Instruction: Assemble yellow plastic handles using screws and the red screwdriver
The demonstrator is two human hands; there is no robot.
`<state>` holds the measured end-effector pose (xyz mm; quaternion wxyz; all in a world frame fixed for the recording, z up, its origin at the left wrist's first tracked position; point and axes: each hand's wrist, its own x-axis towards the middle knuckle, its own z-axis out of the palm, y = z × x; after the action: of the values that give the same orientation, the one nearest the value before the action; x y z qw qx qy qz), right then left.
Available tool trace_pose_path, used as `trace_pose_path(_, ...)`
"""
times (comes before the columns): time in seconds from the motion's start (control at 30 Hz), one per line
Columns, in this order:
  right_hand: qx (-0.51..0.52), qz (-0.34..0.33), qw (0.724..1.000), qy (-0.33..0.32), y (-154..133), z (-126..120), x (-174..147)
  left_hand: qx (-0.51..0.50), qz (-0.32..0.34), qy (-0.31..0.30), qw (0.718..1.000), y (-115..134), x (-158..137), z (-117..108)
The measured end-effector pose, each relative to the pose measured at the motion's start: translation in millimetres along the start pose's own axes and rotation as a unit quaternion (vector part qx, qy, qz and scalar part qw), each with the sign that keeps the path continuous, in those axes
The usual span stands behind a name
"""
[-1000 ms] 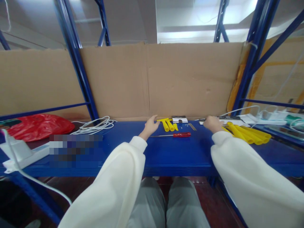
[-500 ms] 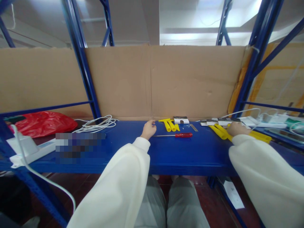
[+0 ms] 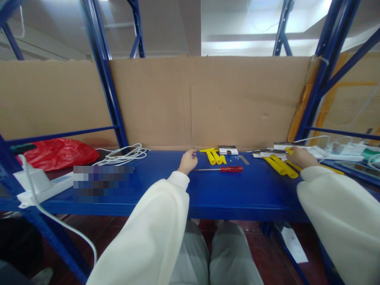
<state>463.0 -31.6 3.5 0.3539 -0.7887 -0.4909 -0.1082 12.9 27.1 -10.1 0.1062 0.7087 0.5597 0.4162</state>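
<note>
My left hand (image 3: 188, 161) rests on the blue shelf top with its fingers curled together; whatever may be between them is too small to make out. Just right of it lie yellow T-shaped scrapers (image 3: 211, 157) and a red-handled screwdriver (image 3: 231, 169), whose shaft points toward this hand. Over at the right, my right hand (image 3: 303, 157) has its fingers closed round a yellow-handled scraper (image 3: 289, 151), mostly hidden by the hand. Beside it several more yellow-handled scrapers (image 3: 274, 165) lie in a row, with black-and-white cards at their far ends.
A black-and-white packet (image 3: 228, 150) and a small metal blade (image 3: 244, 159) lie mid-shelf. Coiled white cable (image 3: 126, 154), a red bag (image 3: 62, 153) and a power strip (image 3: 47, 192) occupy the left. Cardboard (image 3: 237, 99) walls the back; blue posts (image 3: 109, 87) stand on both sides.
My right hand has shifted slightly right, and a yellow end now shows at its fingertips. More of the neighbouring handles is uncovered. My left hand stays in nearly the same place.
</note>
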Motion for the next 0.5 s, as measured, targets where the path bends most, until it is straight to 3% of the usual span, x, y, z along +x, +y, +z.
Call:
trace_pose_path(0.1,-0.064,0.010,0.998,-0.029,-41.8,-20.2,-3.6,-0.004,0.003,0.003,1.000,-0.9,0.8,0.7)
trace_pose_path(0.23,-0.077,-0.058,0.995,-0.024,-105.1,-28.3,-18.4,-0.015,0.003,0.014,1.000,-1.6,1.7,1.3)
trace_pose_path(0.4,0.041,-0.203,0.978,0.010,-174.9,7.2,-44.0,-0.120,0.014,0.015,0.993,-5.0,4.0,6.4)
trace_pose_path(0.5,0.142,-0.245,0.959,-0.007,-211.5,42.1,-64.6,-0.239,0.021,0.007,0.971,-7.9,6.4,11.9)
